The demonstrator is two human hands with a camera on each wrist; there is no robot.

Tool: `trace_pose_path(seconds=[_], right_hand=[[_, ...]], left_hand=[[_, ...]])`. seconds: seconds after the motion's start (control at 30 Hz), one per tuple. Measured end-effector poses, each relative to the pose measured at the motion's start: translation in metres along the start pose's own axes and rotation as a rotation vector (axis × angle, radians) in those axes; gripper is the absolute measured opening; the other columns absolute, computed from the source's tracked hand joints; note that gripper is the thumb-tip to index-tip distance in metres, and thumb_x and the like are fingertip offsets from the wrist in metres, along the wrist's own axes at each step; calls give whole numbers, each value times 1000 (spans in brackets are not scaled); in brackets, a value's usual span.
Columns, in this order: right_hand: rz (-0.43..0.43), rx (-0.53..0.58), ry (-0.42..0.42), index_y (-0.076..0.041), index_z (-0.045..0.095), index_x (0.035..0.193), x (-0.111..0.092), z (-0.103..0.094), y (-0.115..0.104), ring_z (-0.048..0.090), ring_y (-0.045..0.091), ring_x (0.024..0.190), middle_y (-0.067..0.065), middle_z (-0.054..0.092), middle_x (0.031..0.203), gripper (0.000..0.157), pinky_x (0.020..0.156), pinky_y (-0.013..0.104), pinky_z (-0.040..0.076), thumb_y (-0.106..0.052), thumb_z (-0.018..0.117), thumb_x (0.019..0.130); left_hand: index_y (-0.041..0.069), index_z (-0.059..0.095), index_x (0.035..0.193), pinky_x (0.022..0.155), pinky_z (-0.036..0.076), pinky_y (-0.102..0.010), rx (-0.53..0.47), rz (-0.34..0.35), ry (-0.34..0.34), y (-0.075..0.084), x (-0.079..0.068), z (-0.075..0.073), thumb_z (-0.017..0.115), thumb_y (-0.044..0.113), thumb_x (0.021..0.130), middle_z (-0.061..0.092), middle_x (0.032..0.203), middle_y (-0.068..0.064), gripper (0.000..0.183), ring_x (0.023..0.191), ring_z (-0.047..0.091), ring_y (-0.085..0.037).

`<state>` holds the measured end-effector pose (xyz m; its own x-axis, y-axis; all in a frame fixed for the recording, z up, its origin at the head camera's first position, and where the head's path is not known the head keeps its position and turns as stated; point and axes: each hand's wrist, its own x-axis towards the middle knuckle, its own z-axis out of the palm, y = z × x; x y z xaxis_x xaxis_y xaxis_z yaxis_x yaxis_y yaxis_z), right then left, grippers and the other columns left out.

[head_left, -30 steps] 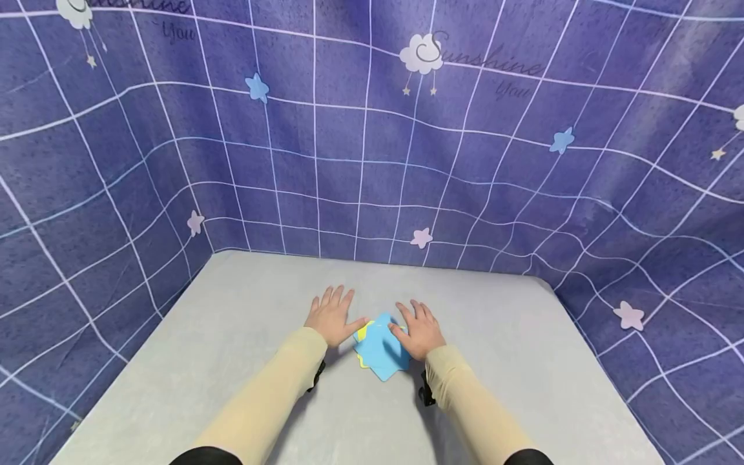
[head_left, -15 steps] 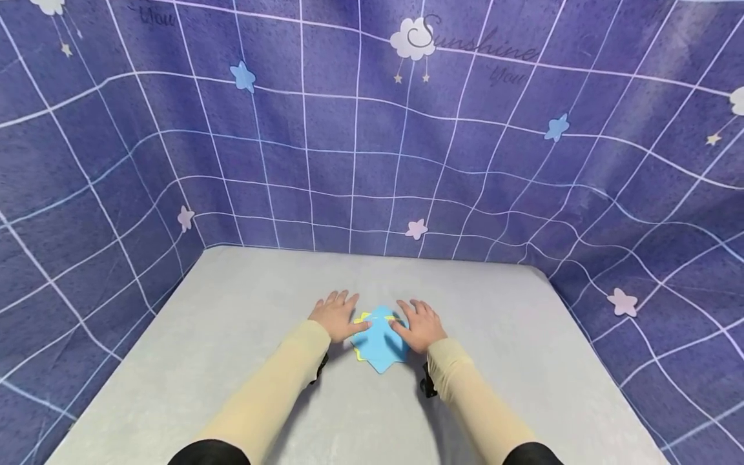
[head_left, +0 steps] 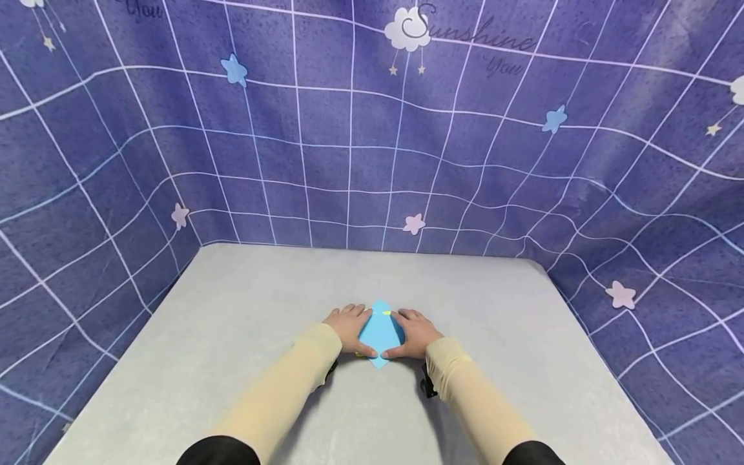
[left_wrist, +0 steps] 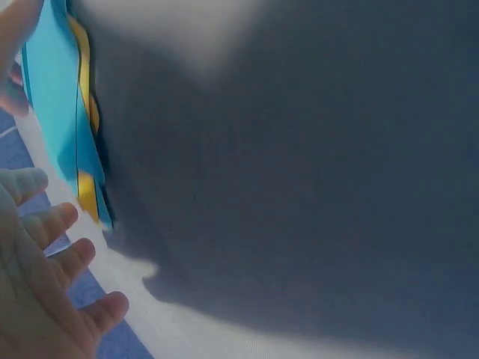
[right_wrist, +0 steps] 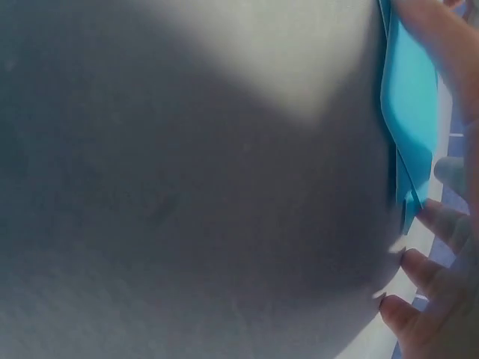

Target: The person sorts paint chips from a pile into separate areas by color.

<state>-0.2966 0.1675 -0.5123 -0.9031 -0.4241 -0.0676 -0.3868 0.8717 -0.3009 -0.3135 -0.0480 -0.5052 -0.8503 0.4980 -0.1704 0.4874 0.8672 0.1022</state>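
A loose stack of thin, flat light-blue pieces (head_left: 380, 332) lies on the grey tabletop, corners turned different ways. Bits of yellow show along its edges, clearest in the left wrist view as a yellow piece (left_wrist: 87, 196) under the blue. Their exact kind cannot be told. My left hand (head_left: 351, 329) is at the stack's left side, and my right hand (head_left: 417, 332) at its right. Both thumbs lie over the near part, tips close together. In the right wrist view a fingertip of the right hand (right_wrist: 441, 299) meets the blue edge. The left fingers (left_wrist: 56, 247) are spread.
The grey tabletop (head_left: 279, 284) stretches around the hands. A purple curtain (head_left: 325, 168) with white grid lines, stars and clouds hangs behind it and along both sides. A dark wrist camera (head_left: 428, 381) sits under the right wrist.
Both hands have moved inward to the stack's sides, and the thumbs have come nearer each other over its near part. Less of the stack shows between them. The head view has tilted down slightly.
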Motion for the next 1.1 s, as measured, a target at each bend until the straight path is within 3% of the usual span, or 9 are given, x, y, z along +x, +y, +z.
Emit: trace_pose_path(seconds=[0.23,0.57,0.77,0.93,1.1], right_hand=[[-31,-22,42,-6,42,145,2,1,2,37,35,134,16,41,145,95,105,51,34,-61,74,73],[-17,-4,41,-7,40,147,0,0,-2,42,36,130,18,41,146,95,102,49,39,-58,75,74],[-8,-35,58,-7,41,146,-1,0,-2,42,36,130,18,42,144,96,99,55,38,-60,75,74],[-6,-98,70,-9,45,144,-1,1,-2,43,34,126,14,45,138,96,95,56,37,-65,73,71],[-26,-116,68,-10,48,143,-2,1,-2,43,33,124,14,45,135,97,91,56,37,-68,73,69]], left_hand=[[14,32,152,106,32,-52,7,12,20,7,-2,-2,65,71,75,33,152,-14,101,138,32,-31],[10,33,151,106,32,-51,-11,15,33,9,-1,2,66,69,75,35,150,-17,102,136,35,-32],[8,34,150,106,32,-51,93,39,74,10,2,2,63,73,73,40,146,-15,105,133,39,-31],[7,38,148,101,37,-48,160,82,115,13,2,-3,63,78,67,45,140,-15,111,127,44,-30],[10,37,149,99,37,-45,156,93,90,13,1,-6,67,85,52,41,139,-13,126,124,42,-27]])
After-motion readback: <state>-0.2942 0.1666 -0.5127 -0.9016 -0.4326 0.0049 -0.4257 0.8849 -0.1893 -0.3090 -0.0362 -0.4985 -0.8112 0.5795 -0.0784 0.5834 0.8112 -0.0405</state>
